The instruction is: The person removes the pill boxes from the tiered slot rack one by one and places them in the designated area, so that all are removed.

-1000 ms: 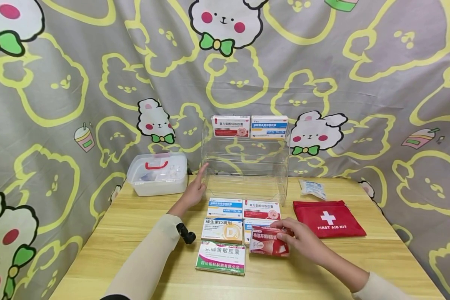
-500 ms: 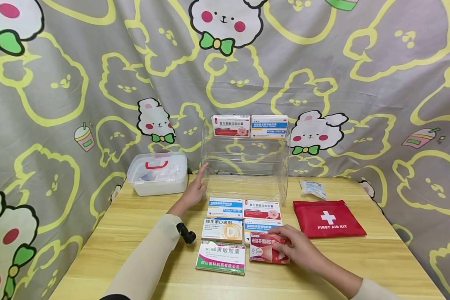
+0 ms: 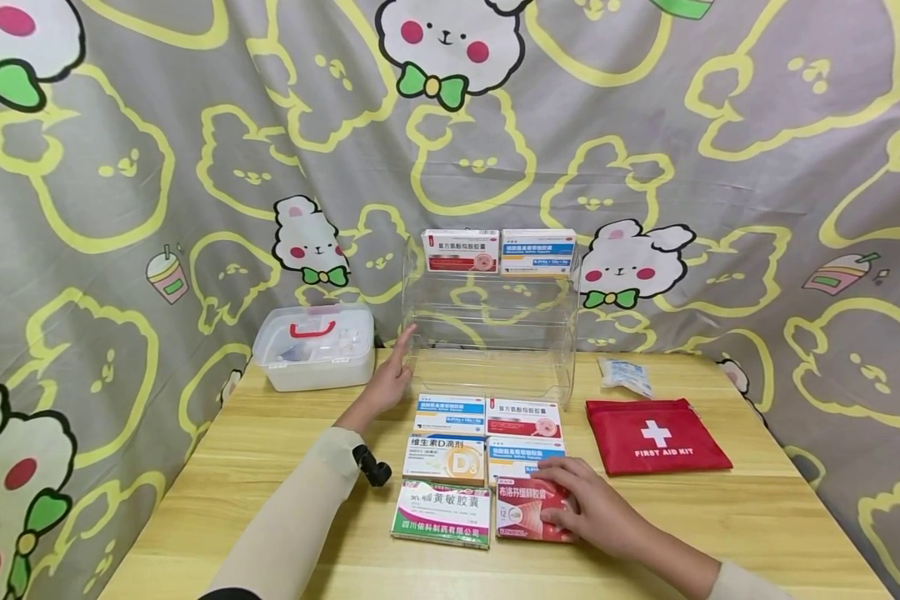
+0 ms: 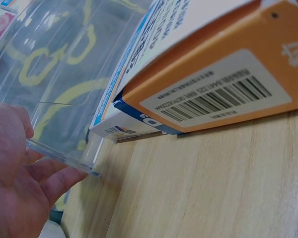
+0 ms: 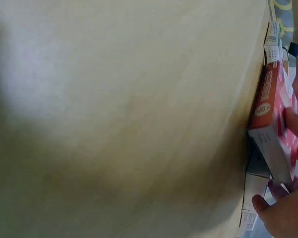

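Observation:
My right hand (image 3: 596, 506) holds a red medicine box (image 3: 521, 508) by its right part, thumb on the printed face. In the right wrist view the red box (image 5: 275, 104) tilts close over the wooden surface. On its left lies a green-and-white medicine box (image 3: 441, 515); behind it is a blue-and-white one (image 3: 521, 456). At the left side of a clear display rack (image 3: 495, 367), my left hand (image 3: 390, 379) grips the edge, index finger pointing up. The left wrist view shows that hand (image 4: 20, 183) with the rack's edge between thumb and fingers.
A vitamin D box (image 3: 442, 458), a blue-and-white box (image 3: 450, 415) and a red-and-white box (image 3: 523, 418) lie before the rack. Two boxes stand on its top tier. A lidded plastic case (image 3: 315, 373) sits left; a red first aid pouch (image 3: 656, 450) and a small packet (image 3: 625, 377) lie right.
My right hand has brought the red box down and toward me, turning its face further upward, beside the green-and-white box. The left hand stays at the rack.

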Demonstrator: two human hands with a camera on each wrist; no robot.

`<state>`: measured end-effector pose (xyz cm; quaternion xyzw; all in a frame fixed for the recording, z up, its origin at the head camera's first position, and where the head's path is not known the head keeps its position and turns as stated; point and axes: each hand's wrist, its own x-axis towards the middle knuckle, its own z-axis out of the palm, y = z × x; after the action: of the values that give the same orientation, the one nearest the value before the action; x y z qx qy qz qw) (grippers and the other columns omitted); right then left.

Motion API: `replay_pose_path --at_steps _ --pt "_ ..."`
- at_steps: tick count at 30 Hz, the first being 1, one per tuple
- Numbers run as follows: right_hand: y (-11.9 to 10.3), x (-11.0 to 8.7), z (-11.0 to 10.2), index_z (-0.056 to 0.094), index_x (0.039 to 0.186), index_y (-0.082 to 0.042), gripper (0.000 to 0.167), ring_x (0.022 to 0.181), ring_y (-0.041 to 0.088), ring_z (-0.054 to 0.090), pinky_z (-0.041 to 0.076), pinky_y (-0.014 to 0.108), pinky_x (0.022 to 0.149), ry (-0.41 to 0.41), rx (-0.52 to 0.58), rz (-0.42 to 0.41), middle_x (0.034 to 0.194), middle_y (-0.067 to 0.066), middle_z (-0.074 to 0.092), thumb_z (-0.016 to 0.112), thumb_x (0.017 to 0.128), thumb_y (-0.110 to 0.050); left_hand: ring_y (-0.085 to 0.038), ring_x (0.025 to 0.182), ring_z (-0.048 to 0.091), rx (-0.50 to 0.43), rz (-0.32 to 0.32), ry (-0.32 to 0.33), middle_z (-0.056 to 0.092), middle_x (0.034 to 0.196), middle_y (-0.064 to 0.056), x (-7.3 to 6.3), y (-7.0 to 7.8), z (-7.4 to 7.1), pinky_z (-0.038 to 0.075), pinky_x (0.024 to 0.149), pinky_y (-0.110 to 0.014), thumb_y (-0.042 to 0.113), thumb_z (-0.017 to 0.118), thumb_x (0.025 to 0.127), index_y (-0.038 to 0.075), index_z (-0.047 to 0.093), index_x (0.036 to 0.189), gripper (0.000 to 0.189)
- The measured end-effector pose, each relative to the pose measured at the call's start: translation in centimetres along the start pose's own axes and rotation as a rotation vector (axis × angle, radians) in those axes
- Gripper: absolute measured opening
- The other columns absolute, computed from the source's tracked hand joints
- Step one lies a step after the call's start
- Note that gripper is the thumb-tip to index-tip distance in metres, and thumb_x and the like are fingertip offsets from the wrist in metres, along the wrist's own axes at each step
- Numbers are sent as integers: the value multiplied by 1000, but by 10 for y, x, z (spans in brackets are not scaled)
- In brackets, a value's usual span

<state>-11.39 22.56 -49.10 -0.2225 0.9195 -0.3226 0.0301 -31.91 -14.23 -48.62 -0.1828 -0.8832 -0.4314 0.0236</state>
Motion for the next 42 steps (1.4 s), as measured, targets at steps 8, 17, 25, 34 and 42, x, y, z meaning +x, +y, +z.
replay_pose_path --at_steps 8,17,25,34,42 --pt "3 -2 -2 67 131 -35 45 139 35 44 46 63 105 -63 18 -10 150 2 49 71 91 -55 -16 54 38 -5 6 -3 16 172 -15 1 -1 0 38 54 -34 -4 42 104 43 0 164 88" --pt "5 -2 0 67 129 -39 44 137 31 44 49 58 102 -73 -10 -37 149 0 48 72 90 -57 -10 47 28 -1 -7 -9 17 171 -16 -1 0 -1 35 51 -30 -2 40 104 51 -3 162 90" --pt "1 0 1 66 129 -33 46 137 34 44 49 61 101 -67 -4 1 149 2 49 76 88 -53 -12 48 28 -5 -23 -13 16 171 -16 -1 1 -1 36 51 -30 -1 39 105 52 -3 161 88" --pt "1 2 1 67 128 -34 45 136 33 45 49 60 101 -64 -8 7 147 0 50 76 88 -53 -12 47 27 -7 -19 -8 18 170 -18 -1 1 -1 34 48 -27 -2 41 105 50 -2 162 89" --pt "-1 4 -1 68 130 -30 47 134 29 47 48 60 104 -52 13 21 143 -3 54 76 88 -51 -14 50 31 -16 -35 -4 20 170 -19 -1 1 0 37 52 -31 1 40 107 58 -2 159 88"
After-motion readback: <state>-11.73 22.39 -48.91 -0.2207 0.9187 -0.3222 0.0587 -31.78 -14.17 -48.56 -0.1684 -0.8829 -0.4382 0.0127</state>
